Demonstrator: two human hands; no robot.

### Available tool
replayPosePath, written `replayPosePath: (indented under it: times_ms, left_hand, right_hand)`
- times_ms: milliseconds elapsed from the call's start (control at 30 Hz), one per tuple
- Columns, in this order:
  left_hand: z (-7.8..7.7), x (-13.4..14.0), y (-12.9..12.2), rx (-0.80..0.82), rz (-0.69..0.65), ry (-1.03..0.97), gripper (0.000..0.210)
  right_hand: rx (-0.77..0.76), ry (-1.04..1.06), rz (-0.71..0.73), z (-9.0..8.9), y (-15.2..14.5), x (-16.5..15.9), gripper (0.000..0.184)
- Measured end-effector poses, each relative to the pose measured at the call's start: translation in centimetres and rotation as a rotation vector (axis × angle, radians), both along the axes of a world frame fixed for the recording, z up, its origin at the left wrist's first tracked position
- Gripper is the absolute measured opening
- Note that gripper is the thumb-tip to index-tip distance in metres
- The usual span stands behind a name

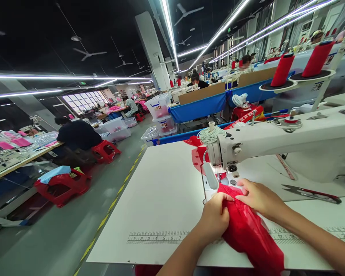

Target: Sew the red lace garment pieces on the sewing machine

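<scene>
A piece of red fabric (247, 226) runs from beneath the needle area of a white sewing machine (261, 134) down over the table's front edge. My left hand (214, 216) pinches its left side, just in front of the machine's needle plate. On the other side my right hand (260, 197) grips the same fabric, thumb and fingers closed on it close to the left thumb. The fabric's far end near the presser foot is partly hidden by a pale guard. Thread snips (312, 193) lie on the table to the right of my right hand.
A printed ruler scale (155, 237) runs along the front of the white table (161, 191). Red thread cones (282, 71) stand behind the machine. Red stools (61, 186) and a seated person (77, 132) are to the left, across the aisle. Plastic boxes (158, 106) are stacked beyond the table.
</scene>
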State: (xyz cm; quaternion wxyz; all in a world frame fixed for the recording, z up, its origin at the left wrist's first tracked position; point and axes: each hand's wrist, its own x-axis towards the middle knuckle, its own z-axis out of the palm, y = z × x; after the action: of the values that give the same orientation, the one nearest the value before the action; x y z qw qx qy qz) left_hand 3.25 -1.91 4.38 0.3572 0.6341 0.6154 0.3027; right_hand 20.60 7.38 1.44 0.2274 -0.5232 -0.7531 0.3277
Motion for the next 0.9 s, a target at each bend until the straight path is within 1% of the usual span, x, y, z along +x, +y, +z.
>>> replayPosePath:
  times_ms: [67, 100, 167, 233, 300, 400, 533, 667, 767, 833, 900]
  left_hand:
    - [-0.1, 0.0, 0.1, -0.019, 0.007, -0.006, 0.043]
    - [-0.1, 0.0, 0.1, -0.028, 0.01, -0.01, 0.042]
    - [-0.3, 0.0, 0.3, -0.043, 0.019, -0.019, 0.042]
    - [-0.4, -0.1, 0.4, -0.051, 0.026, -0.032, 0.04]
    - [-0.5, -0.1, 0.6, -0.051, 0.033, -0.046, 0.034]
    - [-0.7, -0.1, 0.6, -0.047, 0.037, -0.071, 0.021]
    - [-0.5, -0.1, 0.4, -0.066, 0.02, -0.159, 0.014]
    - [-0.3, -0.4, 0.1, -0.124, 0.052, -0.266, 0.01]
    - [0.2, -1.1, 0.4, -0.172, 0.103, -0.331, 0.01]
    - [0.6, -1.8, 0.8, -0.18, 0.128, -0.345, 0.017]
    - [0.9, -2.4, 1.5, -0.177, 0.138, -0.313, 0.025]
  right_hand:
    - [0.077, -0.082, -0.001, 0.1, 0.0, 0.4, 0.005]
    - [0.12, -0.113, -0.013, 0.2, 0.0, 0.7, 0.006]
    - [0.217, -0.145, -0.056, 0.6, -0.2, 0.8, 0.018]
    - [0.311, -0.124, -0.052, 1.0, -0.8, 0.5, 0.026]
    - [0.364, -0.063, 0.047, 1.2, -1.8, -0.4, 0.03]
    - [0.345, 0.009, 0.221, 0.8, -2.7, -1.9, 0.025]
    - [0.319, 0.06, 0.293, -0.4, -2.1, -2.8, 0.029]
    - [0.356, 0.084, 0.35, -1.6, -1.2, -2.7, 0.031]
    - [0.415, 0.086, 0.426, -1.8, -1.3, -2.3, 0.031]
    - [0.455, 0.082, 0.49, -1.6, -1.3, -1.9, 0.032]
    - [0.496, 0.074, 0.546, -1.2, -1.3, -1.5, 0.035]
